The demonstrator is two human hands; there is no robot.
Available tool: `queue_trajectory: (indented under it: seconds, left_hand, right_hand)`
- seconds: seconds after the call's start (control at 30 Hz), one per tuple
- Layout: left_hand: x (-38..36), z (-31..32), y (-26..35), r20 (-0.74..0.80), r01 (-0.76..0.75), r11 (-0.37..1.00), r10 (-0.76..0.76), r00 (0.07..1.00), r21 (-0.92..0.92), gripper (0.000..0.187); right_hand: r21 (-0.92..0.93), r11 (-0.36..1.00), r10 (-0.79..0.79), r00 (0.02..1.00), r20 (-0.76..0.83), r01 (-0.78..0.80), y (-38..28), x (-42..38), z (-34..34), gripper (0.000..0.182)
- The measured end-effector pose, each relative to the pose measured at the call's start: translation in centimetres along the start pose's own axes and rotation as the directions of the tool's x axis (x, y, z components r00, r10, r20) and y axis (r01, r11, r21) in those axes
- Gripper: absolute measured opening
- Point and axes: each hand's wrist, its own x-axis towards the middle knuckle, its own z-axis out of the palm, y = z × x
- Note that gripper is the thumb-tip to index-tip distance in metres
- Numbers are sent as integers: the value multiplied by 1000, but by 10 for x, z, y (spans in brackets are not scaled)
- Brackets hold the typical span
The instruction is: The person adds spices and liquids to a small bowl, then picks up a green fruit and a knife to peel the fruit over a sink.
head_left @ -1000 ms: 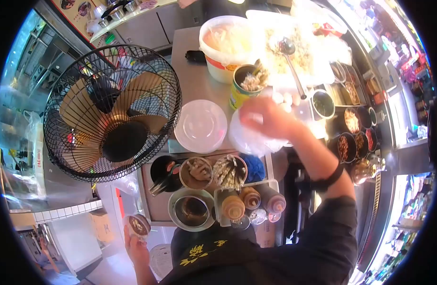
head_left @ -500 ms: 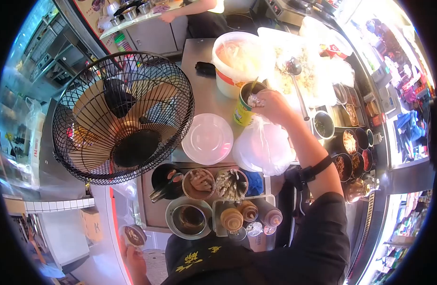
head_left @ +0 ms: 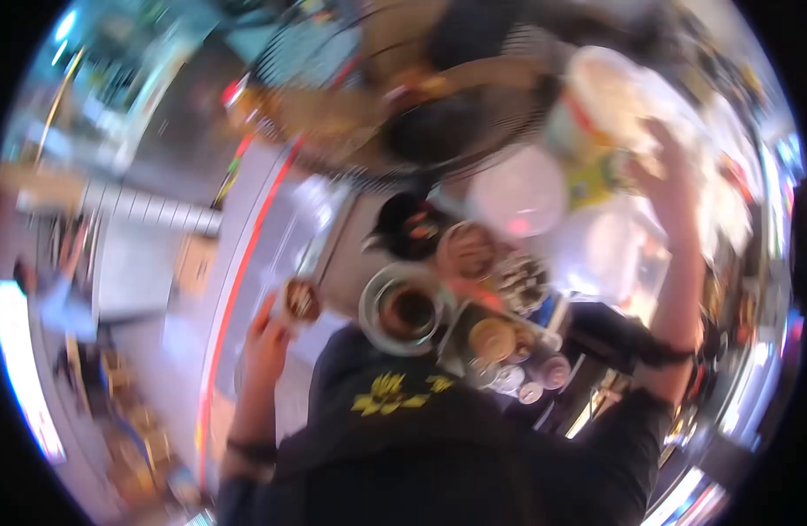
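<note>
The whole view is blurred by motion. My left hand [head_left: 268, 337], at the lower left, grips a small round tub [head_left: 300, 300] with brown contents and a pale wall. At the right, my right hand [head_left: 671, 180] hovers beside a yellow-green can [head_left: 594, 180], its smeared fingers looking spread apart; I make out nothing in them. Behind the can stands a large white bucket [head_left: 587, 96]. A translucent round bowl [head_left: 517, 191] sits to the can's left, and a white plastic bag [head_left: 601, 250] lies below it.
A black wire fan [head_left: 438, 123] blocks the top middle. Close to my body are a metal pot [head_left: 408, 311] with dark liquid, a black container [head_left: 408, 226], a tub of pinkish pieces [head_left: 467, 252], another of pale chunks [head_left: 520, 282] and several sauce bottles [head_left: 491, 339].
My view has swung left, so the counter appears further right and higher. The left hand has raised its tub. My right hand has moved off the can's mouth and its fingers have spread.
</note>
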Motion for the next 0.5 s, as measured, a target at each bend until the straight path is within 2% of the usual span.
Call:
queue_trajectory:
  seconds: [0.03, 0.1, 0.17, 0.2, 0.3, 0.33, 0.37, 0.43, 0.5]
  left_hand:
    - [5, 0, 5, 11, 282, 855, -308, 951, -436, 52]
    - [22, 1, 3, 87, 344, 662, -390, 917, -665, 52]
    - [35, 7, -7, 100, 347, 645, -387, 917, -681, 51]
    - [42, 9, -10, 134, 359, 634, -375, 917, -685, 50]
    - [55, 5, -9, 160, 330, 611, -316, 935, -719, 49]
    - [57, 7, -12, 145, 274, 721, -237, 961, -637, 49]
    - [59, 5, -3, 189, 356, 586, -328, 926, -728, 51]
    - [62, 5, -30, 222, 346, 558, -280, 934, -754, 53]
    - [61, -9, -45, 275, 379, 438, -284, 919, -815, 50]
  right_hand:
    - [106, 994, 0, 1000, 26, -3, -32, -6, -9, 52]
    - [223, 971, -100, 994, 35, 90, -73, -20, -10, 51]
    - [174, 967, -209, 971, 117, 187, -104, -37, -8, 51]
    - [217, 924, -345, 931, 121, 314, -110, -42, -3, 51]
    - [217, 929, -338, 927, 163, 301, -148, -63, 8, 49]
    - [220, 932, -335, 917, 216, 288, -155, -70, 12, 49]
    - [238, 924, -356, 900, 252, 299, -167, -76, 16, 49]
    - [325, 906, -375, 871, 317, 272, -179, -92, 31, 48]
    - [394, 903, -330, 861, 388, 169, -203, -117, 49, 49]
